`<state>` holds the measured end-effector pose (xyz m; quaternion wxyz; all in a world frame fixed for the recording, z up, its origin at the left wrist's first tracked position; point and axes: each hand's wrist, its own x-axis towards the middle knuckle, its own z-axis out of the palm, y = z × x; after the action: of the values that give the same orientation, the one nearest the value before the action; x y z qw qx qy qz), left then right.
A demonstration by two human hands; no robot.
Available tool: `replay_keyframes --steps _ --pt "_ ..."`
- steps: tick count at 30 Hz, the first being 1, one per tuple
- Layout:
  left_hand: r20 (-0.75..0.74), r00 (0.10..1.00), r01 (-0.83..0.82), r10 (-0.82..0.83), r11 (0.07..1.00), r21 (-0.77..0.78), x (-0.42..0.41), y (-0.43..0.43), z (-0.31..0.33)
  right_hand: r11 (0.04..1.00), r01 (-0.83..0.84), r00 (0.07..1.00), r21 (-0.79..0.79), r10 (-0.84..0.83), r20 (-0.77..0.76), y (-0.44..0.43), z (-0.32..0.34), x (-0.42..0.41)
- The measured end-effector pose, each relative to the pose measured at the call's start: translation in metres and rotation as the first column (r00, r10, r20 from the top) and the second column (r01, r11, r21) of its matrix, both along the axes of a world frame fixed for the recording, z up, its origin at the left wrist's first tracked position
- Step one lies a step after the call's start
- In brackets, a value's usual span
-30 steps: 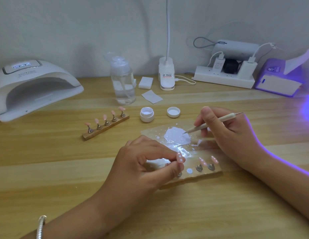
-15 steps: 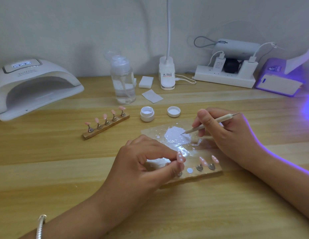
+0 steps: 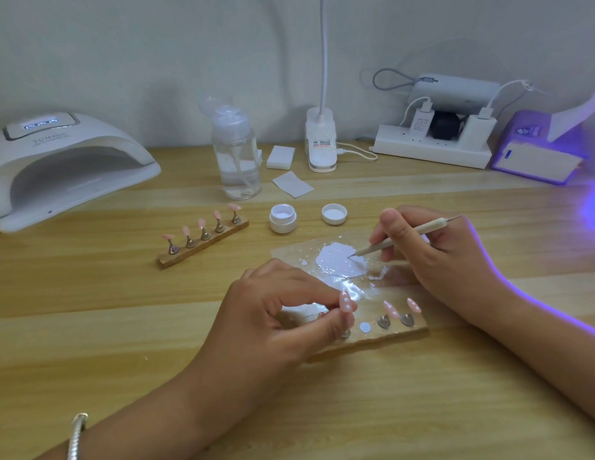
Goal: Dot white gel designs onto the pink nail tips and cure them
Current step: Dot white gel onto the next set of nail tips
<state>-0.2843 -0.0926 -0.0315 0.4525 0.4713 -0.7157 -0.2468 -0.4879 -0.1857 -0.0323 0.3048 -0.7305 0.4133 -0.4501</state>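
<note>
My left hand [image 3: 283,313] pinches a pink nail tip [image 3: 346,302] with white dots, held on its metal stand above a wooden holder [image 3: 372,338]. Two more dotted pink tips [image 3: 390,308] [image 3: 414,305] stand on that holder. My right hand [image 3: 432,257] grips a dotting pen [image 3: 399,237]; its point touches the white gel patch [image 3: 339,260] on a clear palette. A second wooden holder [image 3: 203,244] with several plain pink tips lies to the left. An open gel pot [image 3: 283,219] and its lid [image 3: 334,214] sit behind the palette.
A white curing lamp [image 3: 63,167] stands at the far left. A clear pump bottle [image 3: 236,154], wipe pads [image 3: 291,184], a lamp base [image 3: 321,141], a power strip [image 3: 432,147] and a small violet-lit lamp [image 3: 542,151] line the back of the wooden table [image 3: 123,343].
My right hand has moved the pen tip leftward and down into the white gel patch. My left hand keeps its hold on the dotted tip.
</note>
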Motion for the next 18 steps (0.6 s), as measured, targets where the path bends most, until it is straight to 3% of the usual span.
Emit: replay_keyframes --steps 18 --pt "-0.001 1.000 0.001 -0.001 1.000 -0.013 0.0000 0.0001 -0.0005 0.996 0.006 1.000 -0.089 -0.004 0.019 -0.0002 -0.0002 -0.0006"
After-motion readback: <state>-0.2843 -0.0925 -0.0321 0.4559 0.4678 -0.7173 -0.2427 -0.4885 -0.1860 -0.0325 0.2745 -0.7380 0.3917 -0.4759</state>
